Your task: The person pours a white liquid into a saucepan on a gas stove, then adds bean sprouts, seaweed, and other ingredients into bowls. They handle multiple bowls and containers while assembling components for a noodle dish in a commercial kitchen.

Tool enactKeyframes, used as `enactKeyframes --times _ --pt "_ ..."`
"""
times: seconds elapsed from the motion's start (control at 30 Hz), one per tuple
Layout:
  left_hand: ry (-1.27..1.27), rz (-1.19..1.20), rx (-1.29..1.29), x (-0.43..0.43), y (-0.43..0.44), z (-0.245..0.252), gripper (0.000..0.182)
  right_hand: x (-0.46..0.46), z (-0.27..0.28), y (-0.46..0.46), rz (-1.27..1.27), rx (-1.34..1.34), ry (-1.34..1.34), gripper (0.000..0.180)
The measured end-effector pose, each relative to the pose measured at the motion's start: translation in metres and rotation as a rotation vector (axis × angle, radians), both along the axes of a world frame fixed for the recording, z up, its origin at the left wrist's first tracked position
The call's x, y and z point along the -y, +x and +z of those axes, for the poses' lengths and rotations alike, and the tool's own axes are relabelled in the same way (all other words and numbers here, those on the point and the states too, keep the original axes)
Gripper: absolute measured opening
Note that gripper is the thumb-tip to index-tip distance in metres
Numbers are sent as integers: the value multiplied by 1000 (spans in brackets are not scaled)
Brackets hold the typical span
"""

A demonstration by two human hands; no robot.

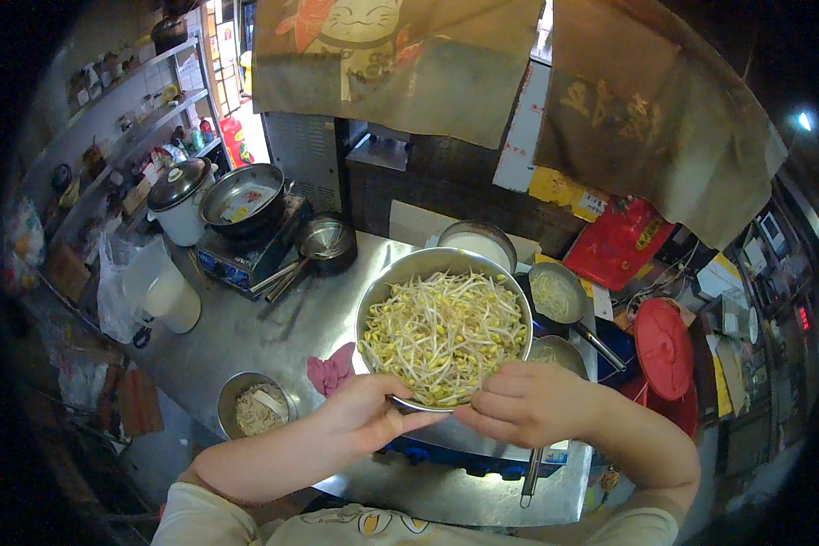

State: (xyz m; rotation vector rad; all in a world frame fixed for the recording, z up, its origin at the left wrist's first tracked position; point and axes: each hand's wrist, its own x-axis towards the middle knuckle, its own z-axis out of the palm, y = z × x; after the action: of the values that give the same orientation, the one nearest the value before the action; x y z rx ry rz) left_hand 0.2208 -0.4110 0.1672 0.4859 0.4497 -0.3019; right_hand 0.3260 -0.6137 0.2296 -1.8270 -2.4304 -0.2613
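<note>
A stainless steel bowl [443, 255] heaped with soybean sprouts [443, 334] is in front of me above the steel worktop [246, 327]. My left hand [372, 413] grips its near rim, with the thumb over the edge and the fingers underneath. Curled at the near right rim, the fingers of my right hand [525, 403] touch the edge of the sprouts. Whether those fingers pinch a sprout or the rim is hidden. A crumpled pink cloth [332, 368] lies just left of the bowl.
Left of the bowl stand a tabletop cooker [235, 256] bearing a wide pan [243, 198], a lidded pot [181, 205], and a plastic pitcher [167, 293]. A metal container [226, 403] of pale food sits nearer. At right, a small pan [558, 293] holds sprouts beside a red lid [663, 348].
</note>
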Motion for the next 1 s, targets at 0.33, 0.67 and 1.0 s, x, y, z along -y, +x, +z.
enactKeyframes --times 0.33,0.67,1.0 --pt "-55 -1 -34 6 -12 -11 62 -15 7 28 -547 -392 208 27" --pt "-40 -84 -31 16 -15 -18 60 -14 1 30 -578 -483 -127 20" --pt "-2 -118 -11 36 12 -5 61 5 67 52 -617 -737 237 20"
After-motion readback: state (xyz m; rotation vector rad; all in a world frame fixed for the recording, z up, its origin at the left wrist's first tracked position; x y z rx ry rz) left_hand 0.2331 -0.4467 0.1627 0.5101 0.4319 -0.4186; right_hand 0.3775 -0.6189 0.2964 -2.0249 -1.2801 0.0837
